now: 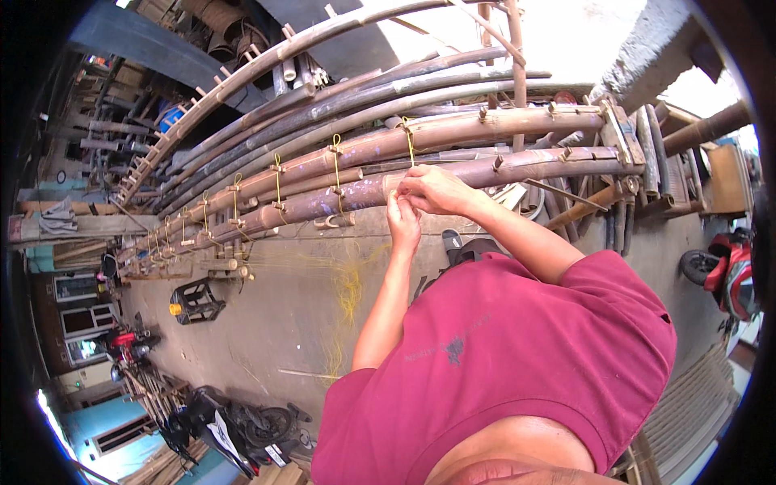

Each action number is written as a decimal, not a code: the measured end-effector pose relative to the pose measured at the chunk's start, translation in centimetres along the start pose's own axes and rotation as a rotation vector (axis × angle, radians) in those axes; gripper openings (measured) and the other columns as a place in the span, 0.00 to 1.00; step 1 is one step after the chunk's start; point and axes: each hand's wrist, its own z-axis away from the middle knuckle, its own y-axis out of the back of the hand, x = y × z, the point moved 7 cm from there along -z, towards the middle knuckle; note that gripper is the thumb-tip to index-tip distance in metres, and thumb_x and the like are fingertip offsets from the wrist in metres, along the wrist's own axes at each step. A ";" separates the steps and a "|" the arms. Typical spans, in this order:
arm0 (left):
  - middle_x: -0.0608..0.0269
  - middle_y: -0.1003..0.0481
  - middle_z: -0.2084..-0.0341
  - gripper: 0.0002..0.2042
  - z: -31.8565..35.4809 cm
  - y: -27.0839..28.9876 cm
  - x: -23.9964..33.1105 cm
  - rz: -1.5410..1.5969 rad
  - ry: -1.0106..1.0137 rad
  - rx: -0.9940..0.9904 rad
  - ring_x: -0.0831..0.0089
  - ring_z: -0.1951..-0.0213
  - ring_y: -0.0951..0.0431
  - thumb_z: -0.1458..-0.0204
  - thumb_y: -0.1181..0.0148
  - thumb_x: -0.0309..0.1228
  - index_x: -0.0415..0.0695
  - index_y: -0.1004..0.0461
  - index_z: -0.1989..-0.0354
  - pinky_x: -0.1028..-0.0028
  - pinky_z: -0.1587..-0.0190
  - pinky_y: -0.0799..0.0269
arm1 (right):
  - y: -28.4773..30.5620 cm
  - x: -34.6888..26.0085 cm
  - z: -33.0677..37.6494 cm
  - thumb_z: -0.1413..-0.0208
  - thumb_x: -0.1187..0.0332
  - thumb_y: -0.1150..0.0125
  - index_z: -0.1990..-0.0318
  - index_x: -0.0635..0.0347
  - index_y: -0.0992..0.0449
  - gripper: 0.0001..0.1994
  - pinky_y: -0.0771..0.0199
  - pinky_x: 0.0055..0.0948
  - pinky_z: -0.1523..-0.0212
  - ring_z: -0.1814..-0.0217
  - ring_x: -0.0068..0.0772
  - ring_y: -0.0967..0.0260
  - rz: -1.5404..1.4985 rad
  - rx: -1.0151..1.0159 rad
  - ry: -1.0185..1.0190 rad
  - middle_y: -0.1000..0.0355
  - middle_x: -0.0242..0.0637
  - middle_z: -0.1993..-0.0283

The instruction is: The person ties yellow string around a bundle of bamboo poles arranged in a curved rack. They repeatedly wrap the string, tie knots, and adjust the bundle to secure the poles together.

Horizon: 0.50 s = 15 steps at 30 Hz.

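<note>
A frame of long curved bamboo poles [323, 202] runs across the view, bound at intervals with thin yellow string ties [335, 166]. My left hand [402, 217] reaches up under the lower pole, fingers pinched. My right hand [435, 189] lies just above it on the same pole, fingers closed at the binding point. Both hands meet at one spot, below a yellow tie [410, 144]. What they pinch looks like thin yellow string, too fine to see clearly.
A loose bundle of yellow string [349, 291] lies on the concrete ground [275, 323] below. A black crate-like object [194, 301] sits to the left. Motorbikes [234, 424] are parked at the lower left, a red one [731, 275] at the right. More bamboo [242, 73] is stacked beyond.
</note>
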 end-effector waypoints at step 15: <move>0.48 0.26 0.65 0.12 1.4 -0.7 1.1 -0.808 -0.263 -0.142 0.59 0.63 0.26 0.35 0.56 0.32 0.37 0.28 0.55 0.62 0.58 0.30 | 0.8 -0.6 5.1 0.47 0.70 0.38 0.61 0.60 0.23 0.08 0.27 0.44 0.53 0.53 0.53 0.28 -0.041 0.031 -0.156 0.28 0.47 0.59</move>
